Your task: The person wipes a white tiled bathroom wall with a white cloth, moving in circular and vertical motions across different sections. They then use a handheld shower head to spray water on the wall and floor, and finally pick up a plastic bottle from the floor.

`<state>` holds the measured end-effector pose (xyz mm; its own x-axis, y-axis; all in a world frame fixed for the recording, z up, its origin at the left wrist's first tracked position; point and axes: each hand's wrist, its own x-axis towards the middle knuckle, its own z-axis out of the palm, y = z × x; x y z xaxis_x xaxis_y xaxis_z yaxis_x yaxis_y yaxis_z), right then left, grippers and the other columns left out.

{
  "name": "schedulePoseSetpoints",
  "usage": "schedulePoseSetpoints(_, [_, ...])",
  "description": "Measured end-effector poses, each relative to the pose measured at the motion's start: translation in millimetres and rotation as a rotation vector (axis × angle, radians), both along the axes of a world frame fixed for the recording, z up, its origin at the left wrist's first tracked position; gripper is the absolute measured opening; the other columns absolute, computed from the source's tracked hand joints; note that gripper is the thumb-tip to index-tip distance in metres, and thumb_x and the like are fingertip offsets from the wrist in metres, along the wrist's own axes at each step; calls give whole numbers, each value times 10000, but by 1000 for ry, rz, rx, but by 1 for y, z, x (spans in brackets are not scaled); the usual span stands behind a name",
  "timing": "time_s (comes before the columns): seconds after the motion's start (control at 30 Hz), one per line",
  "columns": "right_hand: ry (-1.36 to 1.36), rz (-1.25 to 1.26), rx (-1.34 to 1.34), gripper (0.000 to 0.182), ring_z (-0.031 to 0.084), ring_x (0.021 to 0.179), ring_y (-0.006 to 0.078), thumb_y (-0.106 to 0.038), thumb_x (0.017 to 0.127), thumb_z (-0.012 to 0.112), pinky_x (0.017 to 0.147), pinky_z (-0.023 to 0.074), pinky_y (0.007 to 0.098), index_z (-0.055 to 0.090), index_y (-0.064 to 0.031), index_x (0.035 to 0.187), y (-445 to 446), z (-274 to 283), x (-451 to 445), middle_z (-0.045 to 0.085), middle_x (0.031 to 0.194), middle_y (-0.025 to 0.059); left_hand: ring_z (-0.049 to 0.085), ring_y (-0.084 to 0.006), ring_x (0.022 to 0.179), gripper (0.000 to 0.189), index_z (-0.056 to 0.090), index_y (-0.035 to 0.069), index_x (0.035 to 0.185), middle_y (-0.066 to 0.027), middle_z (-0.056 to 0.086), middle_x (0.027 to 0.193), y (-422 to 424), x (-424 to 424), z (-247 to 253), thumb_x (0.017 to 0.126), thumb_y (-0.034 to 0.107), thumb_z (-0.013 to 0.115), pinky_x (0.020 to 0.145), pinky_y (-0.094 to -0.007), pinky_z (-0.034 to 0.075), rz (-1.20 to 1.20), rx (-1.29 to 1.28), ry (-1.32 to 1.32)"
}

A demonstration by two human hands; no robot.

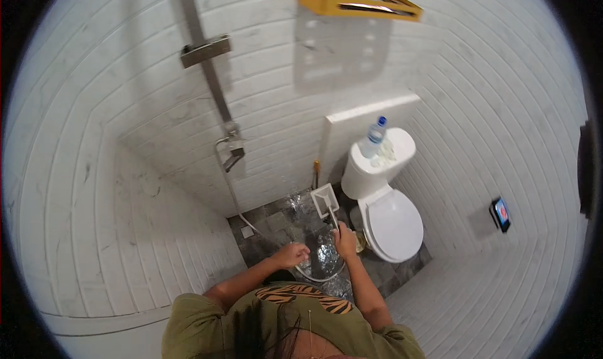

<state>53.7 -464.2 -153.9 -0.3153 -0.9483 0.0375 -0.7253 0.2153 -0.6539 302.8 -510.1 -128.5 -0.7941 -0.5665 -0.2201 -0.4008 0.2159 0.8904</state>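
My right hand grips a slim hand shower, pointed away from me over the wet tiled floor. The shower hose curves in a loop below that hand. My left hand is to the left with its fingers curled, where the hose passes; whether it grips the hose cannot be made out. Just beyond the hand shower is a white square container, its inside partly visible. To the right stands a white toilet with the lid down.
A plastic bottle with a blue cap and crumpled whitish material rest on the toilet cistern. A brush-like handle leans by the wall. The shower mixer is at left, a yellow shelf above, a phone on the right wall.
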Motion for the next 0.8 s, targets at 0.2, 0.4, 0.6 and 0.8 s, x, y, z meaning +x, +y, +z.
schedulePoseSetpoints(0.2, [-156,120,-222,317,594,885,416,-205,955,516,776,457,448,487,-26,1215,-100,48,34,617,939,227,634,-179,901,281,613,16,1130,-90,660,1015,-98,41,11,945,224,579,809,-326,491,490,122,250])
schedulePoseSetpoints(0.4, [-175,205,-297,335,580,917,449,-231,949,524,787,450,472,521,-19,1208,-159,86,47,613,975,259,619,-145,842,312,561,32,1209,-81,639,1092,-183,71,39,958,218,560,763,-284,482,1008,171,343])
schedulePoseSetpoints(0.6, [-205,354,-299,346,584,910,436,-219,943,533,780,449,466,508,0,1210,-186,96,21,609,955,258,628,-131,830,299,549,32,1218,-65,634,1094,-202,60,61,946,157,554,708,-249,481,1259,39,482])
schedulePoseSetpoints(0.8, [-251,461,-270,357,586,891,438,-238,953,523,782,448,461,493,9,1208,-180,108,-14,605,966,264,629,-118,815,307,548,34,1197,-47,628,1043,-186,36,64,895,85,580,694,-235,470,1378,54,484])
